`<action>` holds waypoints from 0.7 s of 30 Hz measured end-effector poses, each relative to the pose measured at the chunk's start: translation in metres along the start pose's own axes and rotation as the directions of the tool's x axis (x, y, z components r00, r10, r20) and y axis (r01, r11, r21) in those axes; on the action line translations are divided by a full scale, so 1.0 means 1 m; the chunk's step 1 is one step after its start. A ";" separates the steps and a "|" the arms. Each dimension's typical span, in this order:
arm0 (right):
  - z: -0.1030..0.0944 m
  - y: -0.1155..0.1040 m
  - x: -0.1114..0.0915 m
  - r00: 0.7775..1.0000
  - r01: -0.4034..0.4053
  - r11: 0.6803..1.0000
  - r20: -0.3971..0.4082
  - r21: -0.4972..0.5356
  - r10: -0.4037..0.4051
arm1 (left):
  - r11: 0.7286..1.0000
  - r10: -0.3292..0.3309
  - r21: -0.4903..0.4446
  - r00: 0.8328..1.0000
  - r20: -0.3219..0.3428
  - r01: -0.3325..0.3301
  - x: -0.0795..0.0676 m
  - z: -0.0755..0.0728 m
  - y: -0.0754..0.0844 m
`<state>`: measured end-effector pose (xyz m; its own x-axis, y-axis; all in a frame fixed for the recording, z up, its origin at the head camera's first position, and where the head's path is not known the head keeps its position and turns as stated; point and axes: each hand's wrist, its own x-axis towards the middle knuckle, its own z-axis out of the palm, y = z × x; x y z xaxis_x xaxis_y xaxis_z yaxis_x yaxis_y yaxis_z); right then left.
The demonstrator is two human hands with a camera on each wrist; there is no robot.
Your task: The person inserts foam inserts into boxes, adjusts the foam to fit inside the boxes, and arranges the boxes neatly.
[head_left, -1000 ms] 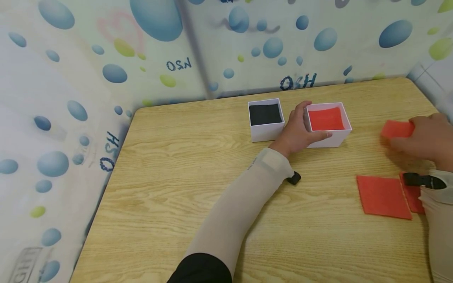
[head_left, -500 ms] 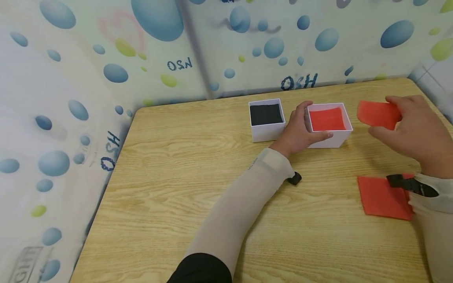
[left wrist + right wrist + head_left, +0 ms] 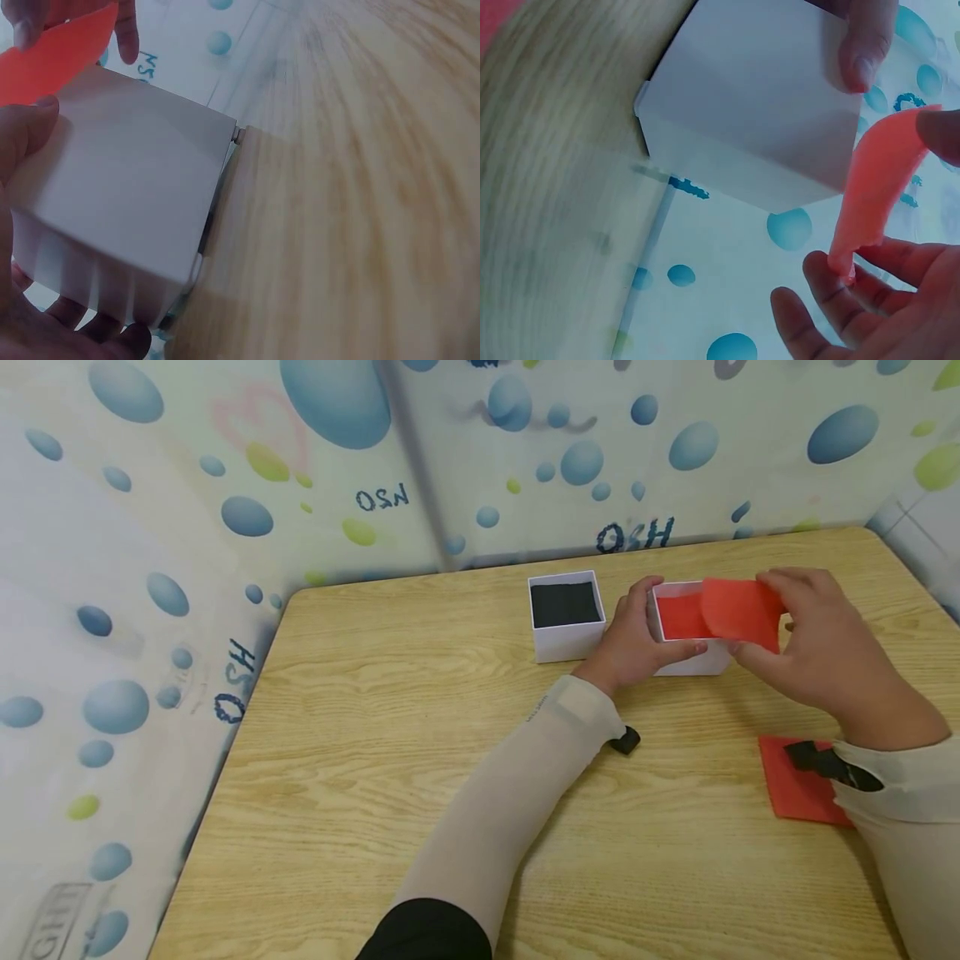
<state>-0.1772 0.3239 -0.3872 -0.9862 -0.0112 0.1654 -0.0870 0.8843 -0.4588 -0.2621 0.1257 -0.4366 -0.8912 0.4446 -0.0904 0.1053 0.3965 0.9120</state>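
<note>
In the head view my left hand (image 3: 630, 639) grips the left side of a white box (image 3: 690, 663), thumb along its front and fingers round the side. Red cloth (image 3: 681, 617) fills the box nearly to its rim. With my right hand (image 3: 832, 652) I pinch another red cloth square (image 3: 738, 610) between thumb and fingers, above the right part of the box. In the right wrist view that cloth square (image 3: 881, 176) bends in the fingers beside the box (image 3: 742, 97). The left wrist view has the left thumb (image 3: 30, 131) on the box wall.
A second white box (image 3: 570, 643) with black cloth (image 3: 566, 604) in it stands to the left of the left hand. On the wooden table (image 3: 360, 760) lies a red cloth square (image 3: 798, 785), partly under the right forearm. A patterned sheet (image 3: 465, 460) backs the table.
My right hand has lifted the red cloth square off the table at the right and carried it left to above the box. My left hand keeps its grip.
</note>
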 end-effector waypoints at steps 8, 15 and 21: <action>0.004 0.000 0.001 0.998 0.052 0.999 0.019 -0.002 -0.052 | 1.000 -0.002 -0.013 1.000 0.005 0.002 0.000 0.000 0.002; 0.008 0.001 0.004 0.998 0.050 0.998 0.044 0.035 -0.051 | 1.000 -0.007 -0.028 1.000 0.005 0.007 -0.001 -0.001 0.001; 0.011 0.001 0.004 0.997 -0.007 0.999 0.073 0.037 0.005 | 1.000 -0.005 -0.004 1.000 0.005 0.005 0.000 -0.001 0.000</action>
<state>-0.1832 0.3199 -0.3963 -0.9942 -0.0409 0.0995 -0.0849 0.8665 -0.4920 -0.2626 0.1246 -0.4357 -0.8896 0.4463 -0.0971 0.0990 0.3960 0.9129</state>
